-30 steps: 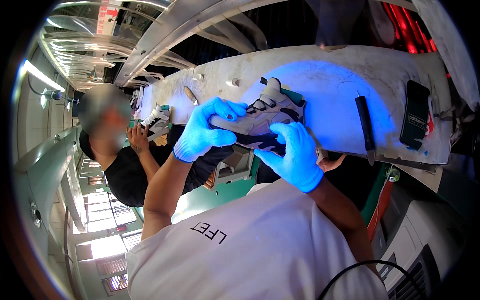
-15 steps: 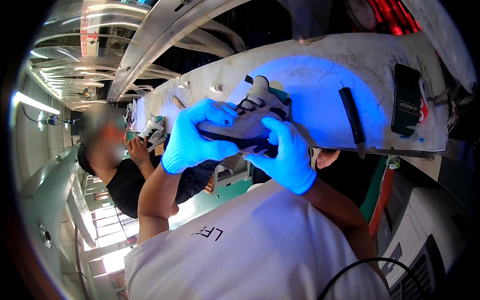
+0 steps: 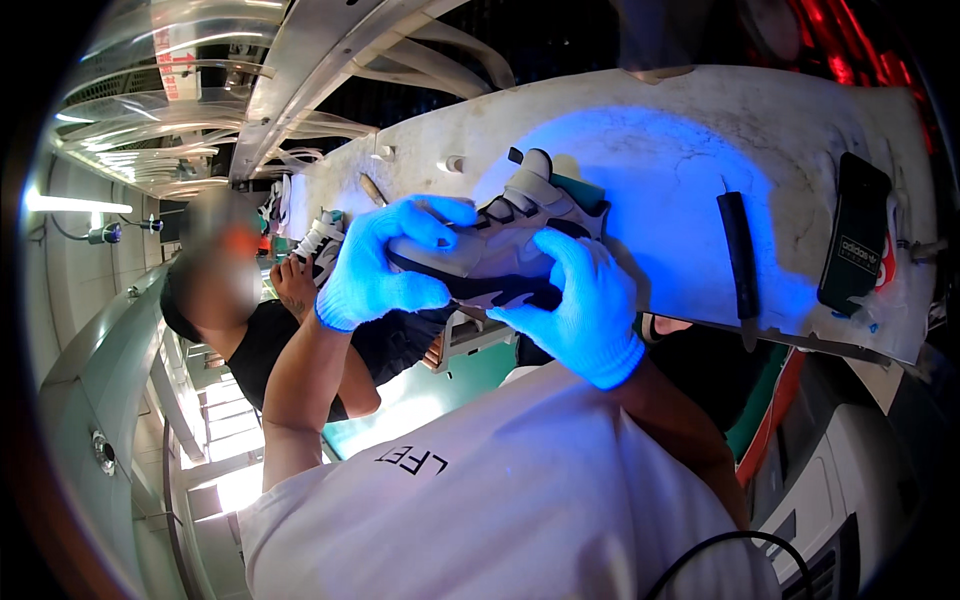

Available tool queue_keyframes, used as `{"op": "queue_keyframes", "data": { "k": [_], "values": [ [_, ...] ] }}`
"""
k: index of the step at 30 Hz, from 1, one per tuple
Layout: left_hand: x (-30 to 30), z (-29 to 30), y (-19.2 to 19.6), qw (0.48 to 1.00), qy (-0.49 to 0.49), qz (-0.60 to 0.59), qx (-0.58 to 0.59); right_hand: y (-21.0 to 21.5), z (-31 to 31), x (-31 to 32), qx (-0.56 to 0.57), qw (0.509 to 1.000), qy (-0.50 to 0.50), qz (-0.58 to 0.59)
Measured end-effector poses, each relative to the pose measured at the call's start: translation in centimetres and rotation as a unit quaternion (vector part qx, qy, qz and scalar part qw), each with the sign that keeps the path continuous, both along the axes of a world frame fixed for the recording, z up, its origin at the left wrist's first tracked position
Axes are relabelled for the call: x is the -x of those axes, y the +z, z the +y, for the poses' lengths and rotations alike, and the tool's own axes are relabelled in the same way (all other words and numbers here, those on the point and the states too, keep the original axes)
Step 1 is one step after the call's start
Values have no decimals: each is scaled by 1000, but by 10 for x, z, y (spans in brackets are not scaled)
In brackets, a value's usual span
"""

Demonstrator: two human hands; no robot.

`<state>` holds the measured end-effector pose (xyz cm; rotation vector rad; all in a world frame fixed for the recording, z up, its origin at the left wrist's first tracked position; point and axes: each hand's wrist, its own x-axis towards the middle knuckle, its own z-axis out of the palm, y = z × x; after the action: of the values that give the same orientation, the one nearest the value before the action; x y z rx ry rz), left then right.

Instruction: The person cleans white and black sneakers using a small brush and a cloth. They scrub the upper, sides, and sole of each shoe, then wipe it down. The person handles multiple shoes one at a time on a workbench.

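A light grey and black sneaker [image 3: 505, 240] lies on its side between my two gloved hands, lit by blue light, toe to the left. My left hand [image 3: 385, 262] wraps round the toe end, thumb below and fingers above. At the heel half, my right hand [image 3: 580, 300] grips the sole edge with the thumb underneath and the fingers against the side. Both hands wear knitted gloves that glow blue. A teal piece [image 3: 580, 192] sticks out at the shoe's collar. The sole's underside is hidden from view.
A dark-handled tool [image 3: 738, 255] rests on the worktable [image 3: 420, 150], right of the shoe. Farther right lies a dark green card or case [image 3: 858, 235]. At the left a co-worker [image 3: 225, 260] holds another sneaker [image 3: 325, 242]. A small wooden-handled tool [image 3: 372, 190] lies beyond my left hand.
The whole view has shifted a little, so the table items sit farther right. Both hands keep their hold on the sneaker, which is in nearly the same pose.
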<state>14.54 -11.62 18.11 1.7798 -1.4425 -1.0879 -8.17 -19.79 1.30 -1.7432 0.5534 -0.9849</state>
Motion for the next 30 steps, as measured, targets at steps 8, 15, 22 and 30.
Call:
{"op": "queue_keyframes", "data": {
  "k": [8,15,22,30],
  "values": [
    [-16,-45,21,936,-50,-109,-332,10,-2,-13,-18,997,42,67],
    [15,-80,-2,880,-71,-212,-420,6,7,-18,8,994,21,104],
    [32,-80,-12,836,-110,-395,-365,15,11,-20,18,996,-2,84],
    [62,-3,46,951,-103,-276,-96,23,32,34,-109,993,46,3]
  ]
}}
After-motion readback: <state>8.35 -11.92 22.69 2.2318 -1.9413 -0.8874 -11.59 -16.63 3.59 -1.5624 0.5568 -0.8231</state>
